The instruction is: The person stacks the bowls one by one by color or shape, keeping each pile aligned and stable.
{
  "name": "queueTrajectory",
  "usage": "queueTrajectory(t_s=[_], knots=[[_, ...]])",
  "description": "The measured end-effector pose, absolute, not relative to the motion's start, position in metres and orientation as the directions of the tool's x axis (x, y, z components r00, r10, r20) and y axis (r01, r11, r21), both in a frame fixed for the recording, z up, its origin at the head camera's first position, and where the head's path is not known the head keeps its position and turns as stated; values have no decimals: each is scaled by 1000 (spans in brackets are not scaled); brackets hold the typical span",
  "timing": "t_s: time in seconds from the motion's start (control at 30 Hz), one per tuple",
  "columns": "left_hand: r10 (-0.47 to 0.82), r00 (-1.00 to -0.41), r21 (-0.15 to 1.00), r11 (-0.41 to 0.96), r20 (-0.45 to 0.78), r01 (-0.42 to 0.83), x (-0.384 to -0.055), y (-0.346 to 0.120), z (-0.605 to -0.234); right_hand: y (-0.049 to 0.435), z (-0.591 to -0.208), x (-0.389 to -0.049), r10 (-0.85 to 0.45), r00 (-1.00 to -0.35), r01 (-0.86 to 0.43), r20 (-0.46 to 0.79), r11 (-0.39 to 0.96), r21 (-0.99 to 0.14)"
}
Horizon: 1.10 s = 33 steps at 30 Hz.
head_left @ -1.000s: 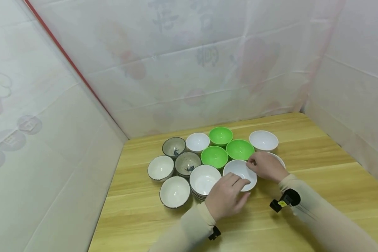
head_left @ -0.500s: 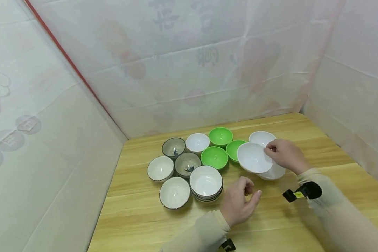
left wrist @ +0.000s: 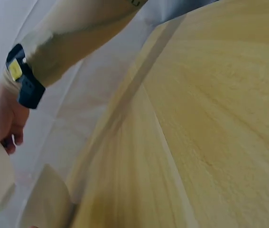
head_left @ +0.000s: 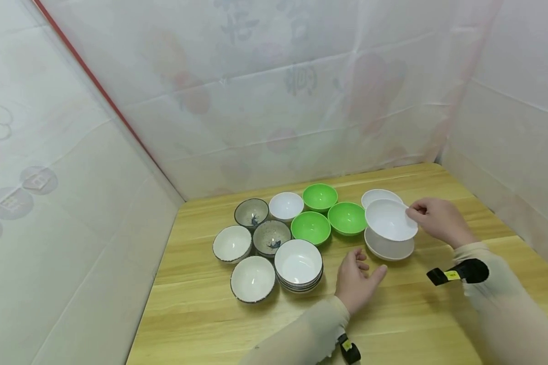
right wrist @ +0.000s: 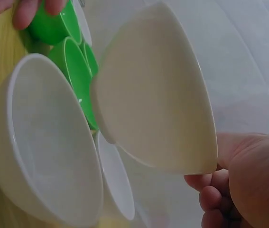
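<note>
By its rim, my right hand (head_left: 442, 220) pinches a white bowl (head_left: 391, 221). The bowl hangs tilted over a second white bowl (head_left: 389, 249) that rests on the table; in the right wrist view a gap shows between the held bowl (right wrist: 158, 95) and the lower bowl (right wrist: 53, 137). Behind them, a third white bowl (head_left: 378, 194) is partly covered. My left hand (head_left: 357, 284) holds nothing, its fingers loosely bent and thumb apart, just in front of the lower white bowl.
Left of the white bowls stand three green bowls (head_left: 348, 218). Further left are a stack of dark-rimmed white bowls (head_left: 299, 262), two cream bowls (head_left: 253, 279), two grey patterned bowls (head_left: 272, 237) and another white bowl (head_left: 286, 206). Pale sheeting (head_left: 274, 126) encloses the wooden table (head_left: 187, 324).
My right hand has lifted the white bowl from beside the green bowls and carried it right, over the second white bowl. My left hand has drawn away from it, moving right and slightly nearer.
</note>
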<state>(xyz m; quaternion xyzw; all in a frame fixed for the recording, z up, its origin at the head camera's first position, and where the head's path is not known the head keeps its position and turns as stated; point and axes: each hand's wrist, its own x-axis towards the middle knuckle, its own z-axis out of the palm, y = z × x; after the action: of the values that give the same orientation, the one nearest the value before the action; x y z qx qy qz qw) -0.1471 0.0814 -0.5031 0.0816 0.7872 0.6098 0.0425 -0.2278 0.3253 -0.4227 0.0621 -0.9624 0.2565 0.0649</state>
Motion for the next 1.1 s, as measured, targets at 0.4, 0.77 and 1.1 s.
queueTrajectory(t_s=[0.4, 0.77, 1.1], knots=[[88, -977, 979, 81, -193, -186, -166, 109, -508, 352, -448, -237, -139, -982, -184, 129, 858, -479], [144, -958, 965, -53, -246, -256, -177, 116, -511, 355, -471, -243, -165, -982, -186, 87, 839, -512], [123, -962, 968, -22, -245, -250, -180, 118, -511, 350, -479, -243, -193, -976, -217, 100, 832, -511]])
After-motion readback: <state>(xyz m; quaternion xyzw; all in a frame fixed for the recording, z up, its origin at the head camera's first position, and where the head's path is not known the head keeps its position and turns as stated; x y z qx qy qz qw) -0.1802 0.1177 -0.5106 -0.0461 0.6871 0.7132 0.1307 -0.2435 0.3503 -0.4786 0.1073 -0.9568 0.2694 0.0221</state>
